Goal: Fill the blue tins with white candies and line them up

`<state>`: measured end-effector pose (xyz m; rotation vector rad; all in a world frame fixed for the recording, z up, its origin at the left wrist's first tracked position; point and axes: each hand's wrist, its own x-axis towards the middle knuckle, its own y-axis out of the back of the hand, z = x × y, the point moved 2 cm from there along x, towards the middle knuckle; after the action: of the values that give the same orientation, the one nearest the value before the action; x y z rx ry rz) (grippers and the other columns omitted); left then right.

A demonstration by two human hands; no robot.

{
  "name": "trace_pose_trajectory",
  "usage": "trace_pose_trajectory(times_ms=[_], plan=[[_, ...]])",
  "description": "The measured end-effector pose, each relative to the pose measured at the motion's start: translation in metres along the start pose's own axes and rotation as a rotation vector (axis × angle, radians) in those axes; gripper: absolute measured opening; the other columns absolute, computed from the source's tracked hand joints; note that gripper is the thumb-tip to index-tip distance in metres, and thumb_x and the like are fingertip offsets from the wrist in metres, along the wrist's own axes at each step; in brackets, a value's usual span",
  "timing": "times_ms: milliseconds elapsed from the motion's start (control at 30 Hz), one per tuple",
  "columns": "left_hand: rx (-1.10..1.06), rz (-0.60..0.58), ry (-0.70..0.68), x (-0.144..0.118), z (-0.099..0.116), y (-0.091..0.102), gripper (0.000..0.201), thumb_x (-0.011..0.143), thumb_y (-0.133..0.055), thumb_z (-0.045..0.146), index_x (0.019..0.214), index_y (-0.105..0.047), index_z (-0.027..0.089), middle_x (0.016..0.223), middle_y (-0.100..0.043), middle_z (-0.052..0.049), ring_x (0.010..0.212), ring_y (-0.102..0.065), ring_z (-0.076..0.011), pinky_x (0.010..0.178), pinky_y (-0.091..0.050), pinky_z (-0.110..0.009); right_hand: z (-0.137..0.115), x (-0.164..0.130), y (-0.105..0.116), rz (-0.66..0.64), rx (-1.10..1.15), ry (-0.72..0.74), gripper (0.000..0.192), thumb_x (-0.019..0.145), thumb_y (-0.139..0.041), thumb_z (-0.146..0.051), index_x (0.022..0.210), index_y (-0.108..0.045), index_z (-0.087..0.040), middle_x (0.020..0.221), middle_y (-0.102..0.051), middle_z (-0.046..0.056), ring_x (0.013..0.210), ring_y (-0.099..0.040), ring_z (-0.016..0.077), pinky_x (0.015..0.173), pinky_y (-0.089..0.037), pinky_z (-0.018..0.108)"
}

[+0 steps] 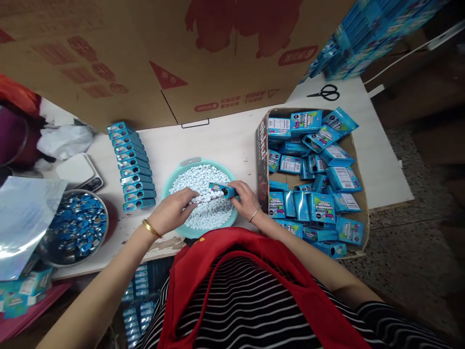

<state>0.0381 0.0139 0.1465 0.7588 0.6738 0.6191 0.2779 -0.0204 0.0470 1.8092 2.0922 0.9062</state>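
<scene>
A pale green basin (167, 186) full of small white candies (203, 174) stands on the table before me. Over it, my left hand (176, 208) is closed, fingers pinched on what looks like a small scoop (207, 196) heaped with candies; its shape is mostly hidden. My right hand (245, 198) grips a small blue candy box (221, 189), tilted on its side above the candies. The heaped end of the scoop meets the box's left part, near its dark opening.
Left stands a row of blue boxes (132, 169), with a steel bowl (105, 228) of blue caps and a white scale (82, 172) beyond. A carton (263, 145) of blue boxes is at right, black scissors (325, 92) behind it. A large cardboard box (218, 72) blocks the back.
</scene>
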Motion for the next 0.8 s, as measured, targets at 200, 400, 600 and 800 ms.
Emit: trace_pose_trajectory(times_ms=[200,400,600,800], plan=[[0.35,-0.167,0.177,0.008,0.046,0.022,0.028,0.088,-0.042,0.016,0.114,-0.053,0.017,0.101,-0.063,-0.011,0.093,-0.061,-0.0244,0.078,-0.049,-0.036,-0.007,-0.003,-0.016,-0.064,0.016,0.05,0.041,0.082,-0.05,-0.015,0.122,-0.054,-0.023,0.115,-0.061,0.01,0.111,-0.055,0.0272,0.105,-0.041,0.053],[0.5,-0.184,0.125,0.013,0.082,0.033,0.029,0.089,-0.034,0.009,0.105,-0.057,0.016,0.091,-0.062,-0.012,0.086,-0.06,-0.025,0.072,-0.048,-0.037,-0.005,-0.006,-0.021,-0.066,0.044,0.05,0.04,0.083,-0.051,-0.015,0.122,-0.051,-0.024,0.116,-0.061,0.01,0.112,-0.056,0.0257,0.106,-0.042,0.051],[0.4,-0.047,0.125,0.001,0.023,0.028,0.026,0.093,-0.037,0.021,0.108,-0.058,0.019,0.099,-0.06,-0.01,0.094,-0.058,-0.024,0.079,-0.047,-0.036,0.005,-0.008,-0.014,-0.007,0.06,0.004,0.04,0.081,-0.051,-0.013,0.12,-0.052,-0.022,0.116,-0.06,0.011,0.112,-0.055,0.0262,0.102,-0.045,0.049],[0.183,-0.234,0.347,0.0,-0.068,-0.075,0.022,0.085,-0.045,0.011,0.101,-0.06,0.016,0.101,-0.061,-0.011,0.095,-0.06,-0.0237,0.081,-0.046,-0.035,0.012,-0.007,0.009,0.058,0.062,-0.078,0.033,0.082,-0.054,-0.018,0.116,-0.054,-0.021,0.111,-0.06,0.011,0.107,-0.056,0.0266,0.096,-0.048,0.046]])
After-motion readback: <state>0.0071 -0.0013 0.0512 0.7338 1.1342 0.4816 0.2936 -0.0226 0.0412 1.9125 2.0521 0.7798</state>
